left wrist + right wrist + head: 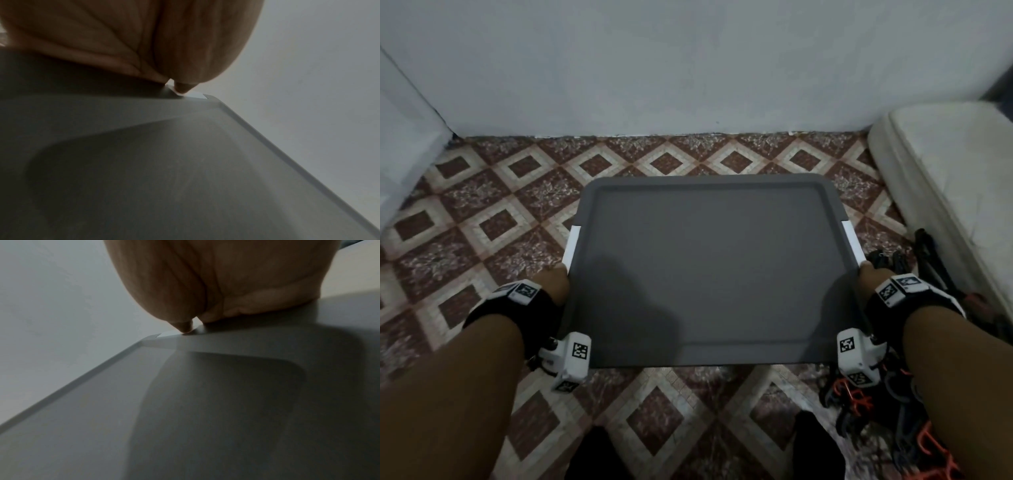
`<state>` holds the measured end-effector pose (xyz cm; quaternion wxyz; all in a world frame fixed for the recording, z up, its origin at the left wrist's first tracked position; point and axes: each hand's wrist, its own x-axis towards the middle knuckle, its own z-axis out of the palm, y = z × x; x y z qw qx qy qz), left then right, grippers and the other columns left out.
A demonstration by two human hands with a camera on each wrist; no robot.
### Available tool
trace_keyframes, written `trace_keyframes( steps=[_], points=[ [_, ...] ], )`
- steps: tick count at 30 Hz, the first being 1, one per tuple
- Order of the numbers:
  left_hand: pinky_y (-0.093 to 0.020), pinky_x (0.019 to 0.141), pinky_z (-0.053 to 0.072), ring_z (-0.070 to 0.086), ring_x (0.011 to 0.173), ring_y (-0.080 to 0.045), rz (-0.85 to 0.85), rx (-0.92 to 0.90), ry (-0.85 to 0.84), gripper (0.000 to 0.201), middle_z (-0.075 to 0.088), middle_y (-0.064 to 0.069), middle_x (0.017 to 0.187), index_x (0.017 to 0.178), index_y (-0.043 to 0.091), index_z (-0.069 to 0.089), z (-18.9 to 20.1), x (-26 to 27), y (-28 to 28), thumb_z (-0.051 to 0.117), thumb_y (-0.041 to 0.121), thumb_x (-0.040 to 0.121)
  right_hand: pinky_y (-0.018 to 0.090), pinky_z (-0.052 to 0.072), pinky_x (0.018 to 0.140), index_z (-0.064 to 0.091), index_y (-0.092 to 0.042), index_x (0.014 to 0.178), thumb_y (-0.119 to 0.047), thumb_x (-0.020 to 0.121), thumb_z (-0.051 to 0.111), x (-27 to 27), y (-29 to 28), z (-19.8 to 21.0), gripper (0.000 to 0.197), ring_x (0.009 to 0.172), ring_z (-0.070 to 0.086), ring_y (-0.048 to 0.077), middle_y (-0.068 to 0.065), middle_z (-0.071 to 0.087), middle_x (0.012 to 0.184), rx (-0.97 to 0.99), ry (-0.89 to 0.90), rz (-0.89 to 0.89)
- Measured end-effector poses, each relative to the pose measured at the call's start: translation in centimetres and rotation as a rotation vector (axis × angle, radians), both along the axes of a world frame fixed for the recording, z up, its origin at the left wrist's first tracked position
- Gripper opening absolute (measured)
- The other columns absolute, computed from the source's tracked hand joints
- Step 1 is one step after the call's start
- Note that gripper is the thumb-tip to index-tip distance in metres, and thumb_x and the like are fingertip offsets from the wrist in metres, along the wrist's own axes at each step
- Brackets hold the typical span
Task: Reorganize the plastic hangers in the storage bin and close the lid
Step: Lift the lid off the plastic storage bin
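The left hand [558,277] and right hand [868,274] each grip a side edge of the flat grey plastic lid [709,274], held between them. Black and orange plastic hangers [859,404] lie on the floor beside the right forearm; closing now risks leaving them out.

We wear black wrist straps [541,308] on bare forearms, each carrying white camera blocks [571,359] printed with black square markers; dark shapes below are perhaps our trousers [592,455].
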<state>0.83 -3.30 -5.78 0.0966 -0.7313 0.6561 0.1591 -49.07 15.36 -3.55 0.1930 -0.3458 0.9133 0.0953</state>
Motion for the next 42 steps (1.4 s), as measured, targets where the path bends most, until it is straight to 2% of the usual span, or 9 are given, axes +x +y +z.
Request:
trace_keyframes(
  steps=[4, 7, 11, 14, 20, 27, 31, 37, 42],
  points=[
    [-0.040, 0.089, 0.048, 0.060, 0.111, -0.034, -0.051, -0.034, -0.008, 0.027, 0.059, -0.023, 0.121, 0.116, 0.006, 0.054, 0.0, 0.5, 0.2, 0.036, 0.017, 0.099, 0.047, 0.008, 0.121, 0.020, -0.001, 0.150, -0.016, 0.104, 0.017, 0.8, 0.4, 0.9, 0.049, 0.150, 0.008, 0.035, 0.025, 0.021, 0.157, 0.039, -0.002, 0.009],
    [-0.041, 0.104, 0.039, 0.052, 0.124, -0.035, -0.050, -0.010, -0.028, 0.031, 0.053, -0.024, 0.134, 0.124, 0.004, 0.050, 0.5, 0.0, 0.1, 0.035, 0.017, 0.101, 0.045, 0.021, 0.117, 0.019, -0.002, 0.149, -0.014, 0.103, 0.026, 1.7, 0.5, 2.5, 0.048, 0.146, 0.022, 0.038, 0.026, 0.025, 0.155, 0.080, 0.016, 0.020],
    [-0.039, 0.102, 0.037, 0.051, 0.126, -0.034, -0.041, 0.041, -0.037, 0.033, 0.051, -0.023, 0.137, 0.129, 0.002, 0.048, 1.3, -0.5, 0.4, 0.036, 0.015, 0.101, 0.038, 0.040, 0.107, 0.040, -0.008, 0.142, -0.027, 0.098, 0.055, 4.0, 0.5, 5.1, 0.050, 0.133, 0.046, 0.029, 0.014, 0.047, 0.145, 0.202, 0.037, -0.006],
    [-0.040, 0.102, 0.041, 0.054, 0.122, -0.034, -0.076, 0.079, -0.027, 0.033, 0.053, -0.023, 0.135, 0.129, 0.001, 0.047, 1.7, 0.0, 0.2, 0.038, 0.015, 0.100, 0.027, 0.048, 0.094, 0.044, -0.010, 0.142, -0.034, 0.099, 0.053, 4.9, 0.2, 5.8, 0.050, 0.134, 0.046, 0.021, 0.009, 0.046, 0.147, 0.196, -0.044, -0.037],
    [-0.038, 0.076, 0.059, 0.069, 0.084, -0.030, -0.085, 0.199, -0.010, 0.027, 0.070, -0.016, 0.098, 0.105, 0.007, 0.068, 1.9, 2.0, 0.5, 0.061, 0.017, 0.082, 0.025, 0.048, 0.091, 0.051, -0.026, 0.137, -0.038, 0.091, 0.065, 5.2, 0.5, 7.0, 0.050, 0.124, 0.056, 0.015, 0.000, 0.056, 0.138, 0.271, 0.043, 0.099],
    [-0.041, 0.098, 0.042, 0.053, 0.121, -0.039, 0.062, 0.010, 0.126, 0.049, 0.052, -0.026, 0.135, 0.128, 0.002, 0.056, 1.3, -0.5, -1.1, 0.041, 0.039, 0.100, 0.046, 0.045, 0.103, 0.047, -0.010, 0.137, -0.016, 0.093, 0.052, 4.4, -0.9, 3.4, 0.045, 0.125, 0.050, 0.039, 0.021, 0.050, 0.133, 0.134, 0.069, 0.171],
    [-0.038, 0.106, 0.034, 0.045, 0.132, -0.038, 0.140, 0.117, 0.188, 0.072, 0.043, -0.023, 0.147, 0.138, 0.001, 0.048, 0.0, -1.8, -0.3, 0.038, 0.058, 0.096, 0.041, 0.039, 0.104, 0.045, -0.004, 0.139, -0.040, 0.100, 0.044, 3.7, -2.4, 1.2, 0.053, 0.127, 0.047, 0.042, 0.027, 0.047, 0.139, -0.050, -0.108, -0.147],
    [-0.036, 0.107, 0.033, 0.043, 0.132, -0.038, 0.098, 0.123, 0.176, 0.053, 0.042, -0.027, 0.145, 0.138, -0.002, 0.046, 0.1, -1.7, -0.7, 0.034, 0.037, 0.105, 0.042, 0.047, 0.100, 0.062, -0.015, 0.121, -0.076, 0.067, 0.038, -0.8, -2.4, -1.7, 0.085, 0.103, 0.064, 0.029, 0.012, 0.067, 0.118, -0.108, -0.374, -0.274],
    [-0.035, 0.101, 0.038, 0.046, 0.128, -0.040, 0.130, 0.139, 0.169, 0.057, 0.045, -0.028, 0.142, 0.138, -0.005, 0.046, 1.0, -1.3, 0.3, 0.047, 0.038, 0.101, 0.032, 0.039, 0.095, 0.054, -0.015, 0.136, -0.066, 0.087, 0.041, -0.7, -1.5, -0.4, 0.072, 0.115, 0.058, 0.032, 0.013, 0.058, 0.135, -0.076, -0.387, -0.231]
  ],
)
